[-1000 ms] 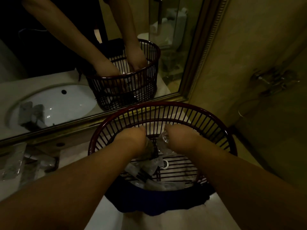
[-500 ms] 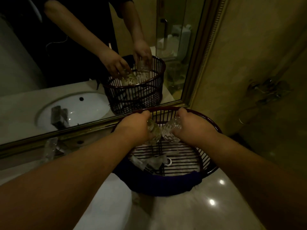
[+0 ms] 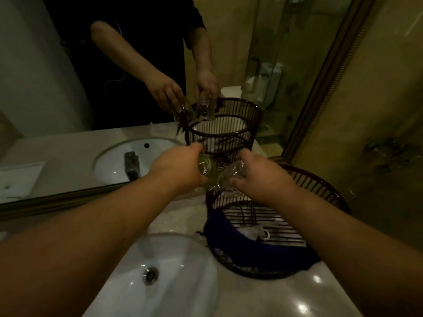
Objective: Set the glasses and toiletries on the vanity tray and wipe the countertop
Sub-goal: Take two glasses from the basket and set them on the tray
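My left hand (image 3: 180,169) grips a clear patterned glass (image 3: 207,173), held tilted above the counter just left of the basket. My right hand (image 3: 259,180) grips a second clear glass (image 3: 231,175) beside it; the two glasses nearly touch. Both are above the back-left rim of a dark red slatted basket (image 3: 320,186) on the marble countertop (image 3: 263,298). Inside the basket lie wrapped toiletry packets (image 3: 254,232), and a dark blue cloth (image 3: 251,248) hangs over its front rim. No vanity tray shows on the counter beside me.
A white oval sink (image 3: 164,277) with a metal drain lies at lower left. The framed mirror (image 3: 320,76) stands right behind, reflecting my arms, the basket, the faucet and a white tray. A tiled wall with a fixture (image 3: 386,154) is at right.
Both hands lifted out of the basket, each with a glass, and moved up and left past its rim. The view shifted left, bringing the sink into sight.
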`<state>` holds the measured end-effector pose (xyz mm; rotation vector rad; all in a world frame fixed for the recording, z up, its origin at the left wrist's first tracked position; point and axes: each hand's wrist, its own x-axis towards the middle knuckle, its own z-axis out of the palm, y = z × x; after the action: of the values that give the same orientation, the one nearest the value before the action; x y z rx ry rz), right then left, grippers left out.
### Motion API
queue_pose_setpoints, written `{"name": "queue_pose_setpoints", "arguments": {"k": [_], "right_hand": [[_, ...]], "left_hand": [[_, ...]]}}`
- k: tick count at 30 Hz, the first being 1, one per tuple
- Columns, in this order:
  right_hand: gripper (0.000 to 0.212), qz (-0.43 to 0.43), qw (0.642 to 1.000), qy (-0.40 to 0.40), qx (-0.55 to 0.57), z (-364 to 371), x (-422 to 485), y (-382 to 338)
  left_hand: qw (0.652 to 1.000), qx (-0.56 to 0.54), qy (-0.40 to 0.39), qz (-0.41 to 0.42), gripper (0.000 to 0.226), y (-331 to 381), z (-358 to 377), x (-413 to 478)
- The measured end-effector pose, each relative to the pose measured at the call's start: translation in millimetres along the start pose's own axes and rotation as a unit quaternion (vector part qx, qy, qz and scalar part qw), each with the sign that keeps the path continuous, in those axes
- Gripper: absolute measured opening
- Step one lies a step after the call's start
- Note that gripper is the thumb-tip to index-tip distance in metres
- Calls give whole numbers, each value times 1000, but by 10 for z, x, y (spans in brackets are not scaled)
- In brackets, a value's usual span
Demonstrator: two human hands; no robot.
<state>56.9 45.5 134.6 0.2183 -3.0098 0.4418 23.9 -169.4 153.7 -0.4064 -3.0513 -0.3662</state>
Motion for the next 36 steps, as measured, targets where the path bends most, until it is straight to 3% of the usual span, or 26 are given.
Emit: {"name": "queue_pose_setpoints", "arguments": {"k": [15, 24, 36], "right_hand": [[56, -164, 985, -42, 26, 1169, 460, -3202], [64, -254, 960, -109, 38, 2361, 381, -5091], [61, -247, 955, -146, 78, 3840, 467, -6299]], "left_hand": [[984, 25, -23, -176, 66, -2932, -773, -1529], [961, 40, -41, -272, 67, -4698, -706, -2613], [953, 35, -36, -299, 71, -6367, -7, -3021]]}}
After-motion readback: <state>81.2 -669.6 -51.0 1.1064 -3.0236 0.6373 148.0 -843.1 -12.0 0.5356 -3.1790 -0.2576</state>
